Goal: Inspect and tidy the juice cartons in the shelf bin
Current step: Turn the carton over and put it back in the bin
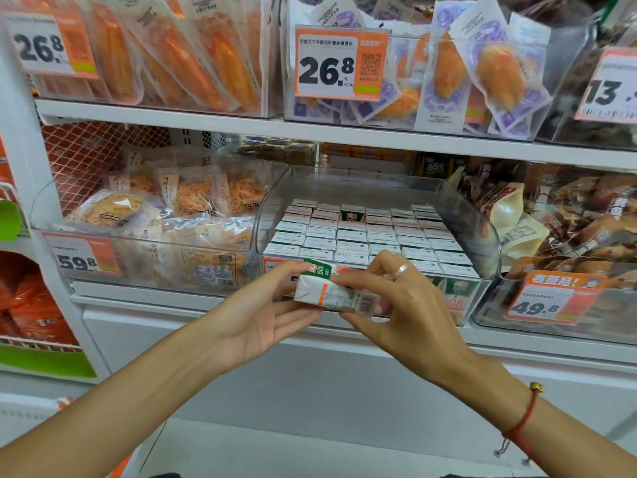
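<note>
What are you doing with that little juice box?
A person is checking one small juice carton in front of a shop shelf. Both hands grip it: the left hand holds its left end and the right hand pinches the right end, with the carton lying on its side so the printed side and barcode show. Behind it, the clear bin is packed with neat rows of juice cartons, with one carton in the back rows sticking up higher than the rest.
</note>
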